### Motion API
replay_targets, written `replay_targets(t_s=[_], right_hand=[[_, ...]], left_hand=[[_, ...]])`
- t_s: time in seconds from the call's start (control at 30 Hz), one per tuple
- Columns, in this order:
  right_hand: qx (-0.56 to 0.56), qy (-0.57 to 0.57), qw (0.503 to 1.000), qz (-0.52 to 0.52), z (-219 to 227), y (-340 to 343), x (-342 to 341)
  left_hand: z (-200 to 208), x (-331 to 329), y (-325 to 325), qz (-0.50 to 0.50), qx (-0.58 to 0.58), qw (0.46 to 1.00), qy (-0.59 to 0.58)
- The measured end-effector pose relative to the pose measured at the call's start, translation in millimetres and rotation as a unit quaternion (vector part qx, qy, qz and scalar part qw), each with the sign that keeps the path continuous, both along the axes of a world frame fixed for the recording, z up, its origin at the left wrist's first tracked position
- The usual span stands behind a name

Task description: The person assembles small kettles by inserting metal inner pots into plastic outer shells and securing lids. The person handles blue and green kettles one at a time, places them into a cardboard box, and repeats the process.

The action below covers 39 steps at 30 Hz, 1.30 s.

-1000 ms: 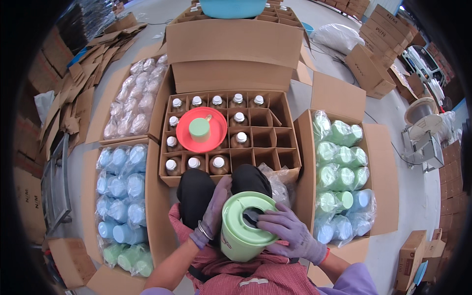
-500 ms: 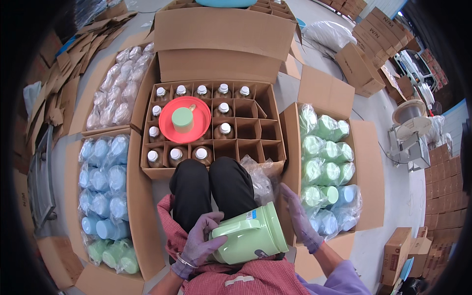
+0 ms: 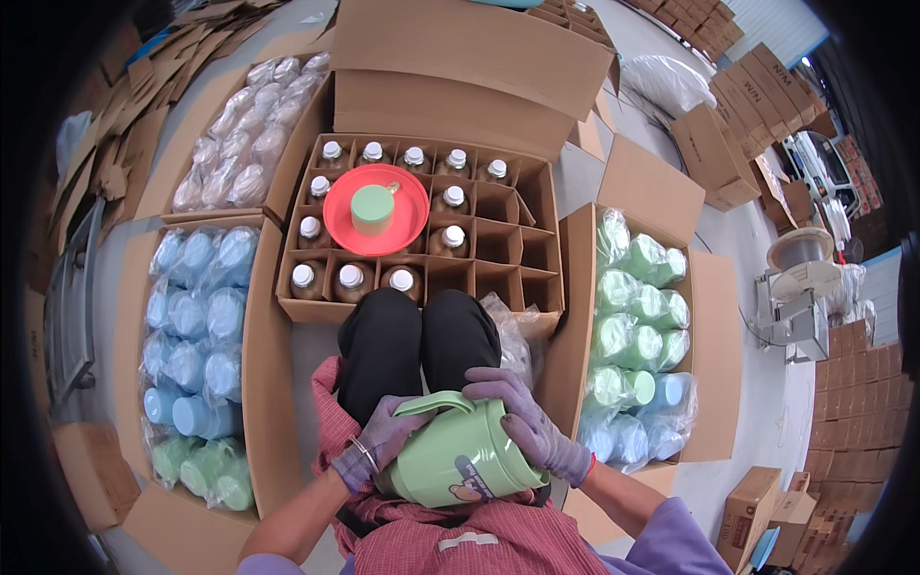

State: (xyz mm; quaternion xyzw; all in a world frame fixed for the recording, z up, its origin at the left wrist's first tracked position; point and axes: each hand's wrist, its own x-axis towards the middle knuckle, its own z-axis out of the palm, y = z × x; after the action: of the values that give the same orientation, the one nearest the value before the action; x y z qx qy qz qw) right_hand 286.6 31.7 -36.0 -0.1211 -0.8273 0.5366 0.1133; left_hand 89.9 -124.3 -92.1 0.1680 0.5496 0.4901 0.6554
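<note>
A pale green plastic jug (image 3: 450,462) with a handle and a printed picture lies tilted across my lap, its wide rim toward the right. My gloved left hand (image 3: 388,431) grips it at the handle side, near the narrower end. Over the rim end curls my gloved right hand (image 3: 532,426), its fingers bent against the jug's upper side. Whether anything is inside the jug is hidden. Ahead of my knees, a red round tray (image 3: 404,234) rests on a divided carton (image 3: 450,311), with a small green cup (image 3: 372,209) on it.
Bottles with white caps (image 3: 351,278) stand in several carton cells. A carton of bagged blue cups (image 3: 225,316) is at left; bagged green cups (image 3: 613,337) fill the right carton. Clear plastic film (image 3: 513,340) bunches beside my right knee. Flattened cardboard (image 3: 134,153) piles at far left.
My right hand has moved from beside the jug onto its rim end. The jug has turned, so its handle now faces up and its printed picture shows. The head view has shifted slightly.
</note>
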Motion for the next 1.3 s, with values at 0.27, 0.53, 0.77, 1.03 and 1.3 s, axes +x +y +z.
replay_targets(t_s=[0.27, 0.53, 0.77, 1.03, 1.3], right_hand=[[0.044, -0.052, 0.988, -0.138, 5.9, -17.3, 14.9], [-0.015, -0.129, 0.978, -0.165, 7.1, -36.9, 12.1], [0.002, -0.095, 0.982, -0.164, 3.1, -41.7, 21.0], [-0.52, -0.029, 0.786, -0.332, -20.4, -44.6, 24.6], [-0.102, -0.12, 0.976, -0.153, 24.0, -8.2, 24.3]], left_hand=[[-19.4, 5.5, 0.9, 0.002, 0.011, 0.997, 0.079], [-7.7, 1.6, 7.6, 0.008, 0.003, 1.0, 0.02], [-16.2, -0.5, 2.9, -0.022, 0.026, 0.998, 0.044], [61.5, 22.8, -3.8, -0.019, 0.317, 0.846, 0.429], [68.8, 0.2, -0.4, 0.034, 0.14, 0.98, 0.135]])
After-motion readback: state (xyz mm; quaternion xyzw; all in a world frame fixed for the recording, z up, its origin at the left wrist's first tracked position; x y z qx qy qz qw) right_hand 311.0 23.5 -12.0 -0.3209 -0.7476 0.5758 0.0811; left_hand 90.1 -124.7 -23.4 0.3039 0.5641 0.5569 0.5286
